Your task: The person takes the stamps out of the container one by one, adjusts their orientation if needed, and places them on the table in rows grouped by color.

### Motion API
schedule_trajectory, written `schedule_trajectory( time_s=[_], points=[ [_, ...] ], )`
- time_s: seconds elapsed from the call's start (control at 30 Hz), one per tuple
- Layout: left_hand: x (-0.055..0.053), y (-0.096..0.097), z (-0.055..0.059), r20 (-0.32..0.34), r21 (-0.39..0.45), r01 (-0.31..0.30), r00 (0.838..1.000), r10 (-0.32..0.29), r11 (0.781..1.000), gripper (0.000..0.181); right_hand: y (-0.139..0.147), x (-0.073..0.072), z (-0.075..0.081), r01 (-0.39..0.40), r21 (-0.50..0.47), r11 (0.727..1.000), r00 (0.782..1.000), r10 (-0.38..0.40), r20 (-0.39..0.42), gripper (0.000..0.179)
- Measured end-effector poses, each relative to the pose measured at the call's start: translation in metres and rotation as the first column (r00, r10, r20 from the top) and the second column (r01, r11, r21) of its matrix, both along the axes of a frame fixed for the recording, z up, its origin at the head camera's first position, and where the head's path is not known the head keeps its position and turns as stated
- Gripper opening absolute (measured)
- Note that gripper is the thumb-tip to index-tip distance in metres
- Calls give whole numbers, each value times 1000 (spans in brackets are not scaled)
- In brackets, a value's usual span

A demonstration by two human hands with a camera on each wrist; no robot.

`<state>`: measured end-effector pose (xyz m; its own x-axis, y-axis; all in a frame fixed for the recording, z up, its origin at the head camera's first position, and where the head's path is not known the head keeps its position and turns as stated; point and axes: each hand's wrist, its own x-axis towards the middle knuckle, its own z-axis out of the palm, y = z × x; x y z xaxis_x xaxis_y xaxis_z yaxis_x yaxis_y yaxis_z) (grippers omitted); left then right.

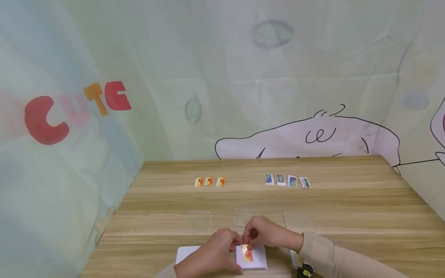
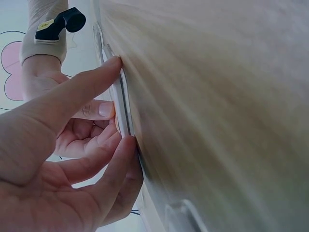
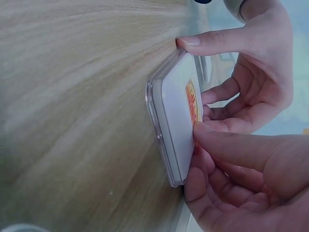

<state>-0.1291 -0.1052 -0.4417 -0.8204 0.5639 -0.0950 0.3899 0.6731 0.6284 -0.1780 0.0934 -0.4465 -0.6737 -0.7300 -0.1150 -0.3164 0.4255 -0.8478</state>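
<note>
Orange card [image 1: 248,255], “CUTE” wall lettering [image 1: 82,114]

The one word to be read is CUTE [image 1: 94,94], in chunky capitals on the cloth wall [image 1: 104,46] at the left: red C, pink U, orange T, red E (the U is quite faint). Any lettering on the orange-printed card [image 1: 248,255] or the yellow label [image 2: 46,23] is too small to make out.

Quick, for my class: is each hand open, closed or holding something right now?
Left hand: closed, gripping the white square block by its edges.
Right hand: closed, pinching the orange sticker.
</note>
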Motion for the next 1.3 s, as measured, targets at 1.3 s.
schedule_trajectory(
  time_s=[1.3],
  points=[
    [-1,1,0,27,-13,-15,1000,15,1000,46,2,-7,0,11,-11,1000,997,-10,80,13]
  ],
)
